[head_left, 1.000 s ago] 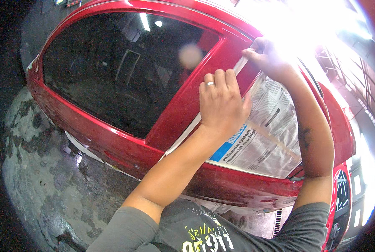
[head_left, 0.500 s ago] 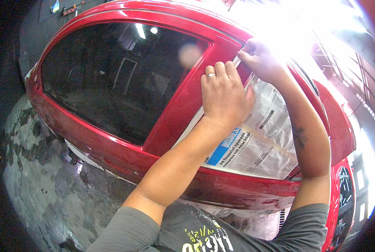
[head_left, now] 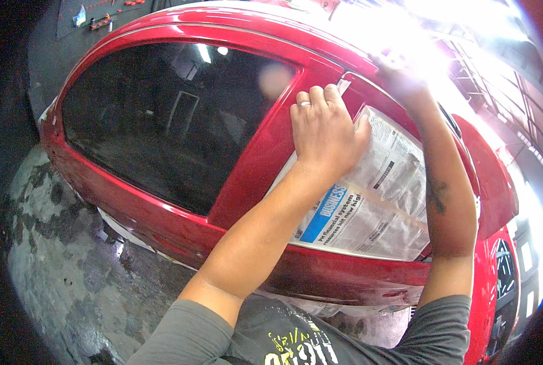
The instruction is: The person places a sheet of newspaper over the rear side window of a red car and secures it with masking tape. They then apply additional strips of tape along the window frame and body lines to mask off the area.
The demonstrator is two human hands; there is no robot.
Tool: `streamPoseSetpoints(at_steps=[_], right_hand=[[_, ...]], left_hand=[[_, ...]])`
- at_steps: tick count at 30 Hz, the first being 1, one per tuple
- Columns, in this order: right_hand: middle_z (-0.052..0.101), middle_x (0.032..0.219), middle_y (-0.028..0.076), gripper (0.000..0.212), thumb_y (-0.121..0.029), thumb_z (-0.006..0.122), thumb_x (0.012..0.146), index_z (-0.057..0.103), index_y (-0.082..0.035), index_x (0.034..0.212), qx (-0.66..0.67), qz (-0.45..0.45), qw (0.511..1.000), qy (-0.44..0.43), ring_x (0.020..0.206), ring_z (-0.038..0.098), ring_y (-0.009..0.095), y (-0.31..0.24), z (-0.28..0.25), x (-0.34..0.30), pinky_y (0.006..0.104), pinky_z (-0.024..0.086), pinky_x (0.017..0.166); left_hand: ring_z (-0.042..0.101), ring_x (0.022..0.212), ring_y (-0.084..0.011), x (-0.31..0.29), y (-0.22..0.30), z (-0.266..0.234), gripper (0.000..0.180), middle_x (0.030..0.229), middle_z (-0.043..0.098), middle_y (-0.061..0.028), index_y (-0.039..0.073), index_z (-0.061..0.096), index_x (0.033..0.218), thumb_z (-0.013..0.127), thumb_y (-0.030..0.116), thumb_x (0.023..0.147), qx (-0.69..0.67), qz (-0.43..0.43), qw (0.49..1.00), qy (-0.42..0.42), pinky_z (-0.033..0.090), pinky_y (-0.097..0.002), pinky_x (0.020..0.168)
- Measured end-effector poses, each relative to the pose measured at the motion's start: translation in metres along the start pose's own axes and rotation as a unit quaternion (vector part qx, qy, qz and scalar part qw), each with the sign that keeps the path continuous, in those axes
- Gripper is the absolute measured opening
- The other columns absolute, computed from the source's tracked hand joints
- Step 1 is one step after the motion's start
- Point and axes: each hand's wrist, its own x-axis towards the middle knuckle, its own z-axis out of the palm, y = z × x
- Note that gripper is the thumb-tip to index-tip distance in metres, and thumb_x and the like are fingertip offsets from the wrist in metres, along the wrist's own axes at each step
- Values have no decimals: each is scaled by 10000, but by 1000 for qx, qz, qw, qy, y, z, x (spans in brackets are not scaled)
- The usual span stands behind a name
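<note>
A red car lies before me, its side filling the view. Newspaper [head_left: 375,201] covers the window pane on the right. My left hand [head_left: 327,131] rests at that window's left edge, fingers curled and thumb apart; what its fingertips hold, if anything, is hidden. A pale strip like masking tape [head_left: 344,85] shows just beyond the fingers at the window's upper corner and runs down along the edge under the hand. My right hand [head_left: 400,72] is raised above the window's top edge, near the roof, smeared by motion and glare; its fingers cannot be made out.
A dark window [head_left: 174,121] fills the car's left part, with a red pillar [head_left: 253,176] between the two windows. Stained grey floor [head_left: 70,261] lies at lower left. Tools [head_left: 101,21] hang on the dark far wall. Strong light glares at upper right.
My right hand has moved up and right, off the window's upper corner, baring the pale strip there. My left hand stays nearly in place.
</note>
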Motion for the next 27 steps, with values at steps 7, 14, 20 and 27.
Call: streamPoseSetpoints(at_steps=[7, 14, 20, 27], right_hand=[[751, 801, 42, 352, -362, 830, 1046, 808, -23, 1140, 36, 152, 985, 79, 691, 634, 90, 3, -41, -46, 293, 510, 656], [741, 757, 59, 346, -364, 837, 1011, 816, -24, 1074, 90, 149, 981, 85, 690, 654, 134, -7, -42, -78, 351, 545, 691], [745, 759, 53, 331, -345, 837, 1019, 813, -18, 1067, 106, 118, 983, 95, 692, 651, 124, 7, -41, -80, 337, 537, 681], [714, 792, -19, 255, -299, 831, 1062, 798, -47, 1063, 131, 115, 982, 71, 714, 585, 67, 9, -35, -86, 284, 496, 669]], left_hand=[[655, 1358, -433, 19, 18, -1, 700, 1390, 718, -254, -11, 721, 1390, 809, 514, 936, -11, -55, 998, -23, 480, -572, 1206], [648, 1378, -434, 8, 17, -6, 805, 1458, 708, -251, -9, 628, 1529, 810, 503, 935, 18, -45, 997, -59, 454, -586, 1208], [598, 1479, -433, 18, 30, 7, 780, 1534, 678, -268, -46, 602, 1537, 761, 427, 937, -118, -137, 983, -36, 381, -591, 1274], [622, 1469, -403, 25, 31, 1, 773, 1489, 723, -251, -55, 631, 1509, 757, 437, 926, -53, -107, 992, -46, 351, -590, 1283]])
